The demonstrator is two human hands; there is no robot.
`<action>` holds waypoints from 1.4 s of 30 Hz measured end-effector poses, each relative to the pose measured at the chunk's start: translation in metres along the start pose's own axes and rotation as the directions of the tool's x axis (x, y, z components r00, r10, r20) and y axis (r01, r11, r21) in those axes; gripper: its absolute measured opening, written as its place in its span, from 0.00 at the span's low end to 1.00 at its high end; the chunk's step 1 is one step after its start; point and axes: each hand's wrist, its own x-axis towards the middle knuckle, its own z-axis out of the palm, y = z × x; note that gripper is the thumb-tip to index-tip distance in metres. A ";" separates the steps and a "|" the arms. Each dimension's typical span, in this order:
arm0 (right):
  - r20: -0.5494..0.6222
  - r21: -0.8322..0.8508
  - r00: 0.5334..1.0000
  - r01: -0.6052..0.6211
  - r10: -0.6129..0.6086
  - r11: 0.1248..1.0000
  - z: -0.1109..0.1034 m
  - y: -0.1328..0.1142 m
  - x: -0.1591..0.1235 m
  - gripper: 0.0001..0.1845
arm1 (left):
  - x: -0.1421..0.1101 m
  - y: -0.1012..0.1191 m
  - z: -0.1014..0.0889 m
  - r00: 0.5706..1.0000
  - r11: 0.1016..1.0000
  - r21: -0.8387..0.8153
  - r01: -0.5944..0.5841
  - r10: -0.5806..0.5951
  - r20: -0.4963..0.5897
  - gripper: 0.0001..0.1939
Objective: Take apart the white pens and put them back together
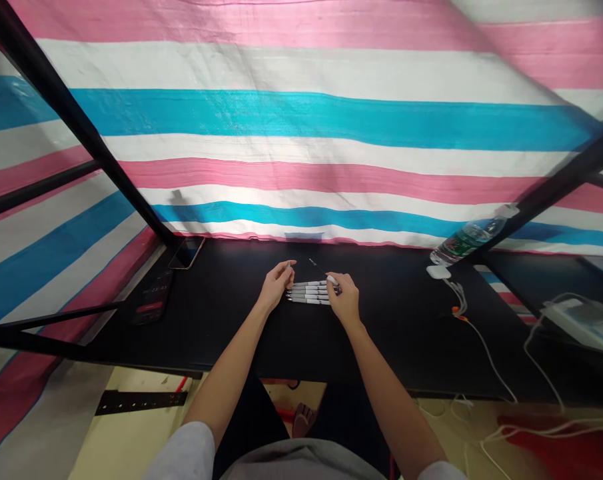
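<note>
Several white-and-grey pens (308,301) lie side by side on the black table (221,320), between my two hands. My right hand (345,297) is closed around the white barrel of another pen (332,281), just over the right ends of the row. From that barrel a thin dark refill (318,267) sticks out toward the upper left. At the left ends of the row, my left hand (277,285) has its thumb and fingertips pinched together. Something small and pale shows at those fingertips, too small to name.
At the back left lie a phone (188,253) and a second dark phone with a lit screen (152,297). A water bottle (468,240) leans at the back right, near a white charger (438,272) with cables (486,350). Black frame poles (76,113) and a striped sheet (301,120) enclose the table.
</note>
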 end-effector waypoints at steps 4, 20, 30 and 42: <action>-0.018 0.004 1.000 -0.024 0.024 1.000 0.000 0.001 0.000 0.10 | 0.000 -0.003 -0.002 0.999 0.998 0.053 -0.040 0.041 -0.024 0.21; -0.057 -0.013 0.998 -0.043 0.042 0.999 0.002 0.005 -0.001 0.10 | 0.000 0.000 -0.003 0.999 0.996 -0.088 0.023 -0.026 -0.042 0.20; -0.055 -0.016 0.997 -0.050 0.050 0.999 0.002 0.005 -0.001 0.10 | 0.002 -0.003 -0.008 0.996 0.995 -0.076 0.063 -0.068 -0.053 0.23; -0.061 -0.026 0.996 -0.067 0.065 0.997 0.000 0.004 0.000 0.10 | 0.005 -0.012 -0.013 0.996 0.996 -0.008 -0.084 0.084 0.027 0.13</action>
